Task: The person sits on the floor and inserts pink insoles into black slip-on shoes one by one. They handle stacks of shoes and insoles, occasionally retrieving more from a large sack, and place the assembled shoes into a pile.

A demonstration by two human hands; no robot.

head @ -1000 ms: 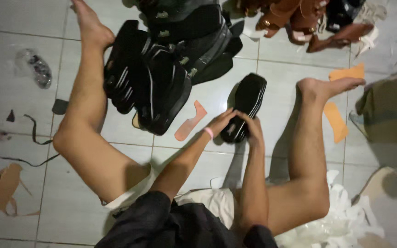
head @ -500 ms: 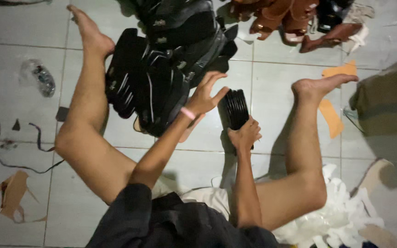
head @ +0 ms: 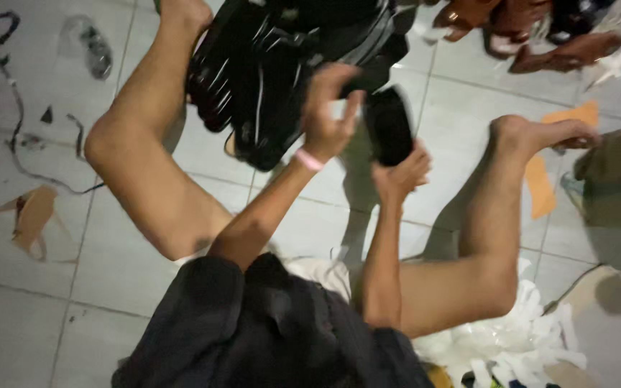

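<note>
I sit on a tiled floor with my legs spread. My right hand [head: 399, 174] grips the lower end of a black sandal [head: 389, 126] and holds it raised above the floor. My left hand [head: 328, 115], with a pink band at the wrist, is up beside the sandal's left edge, fingers curled against its top; the frame is blurred, so I cannot tell how firm that hold is. Just behind both hands lies a pile of black sandals [head: 267, 79] between my feet.
Brown sandals [head: 533, 29] lie at the top right. Orange cut-out pieces [head: 540, 183] rest by my right foot [head: 540, 133]. White plastic wrapping [head: 512, 338] sits under my right thigh. Black straps [head: 16, 108] and a tan scrap [head: 31, 215] lie on the left.
The black sandal was lifted off the floor by my right hand. My left hand first let go and spread open, then came back up to the sandal's top.
</note>
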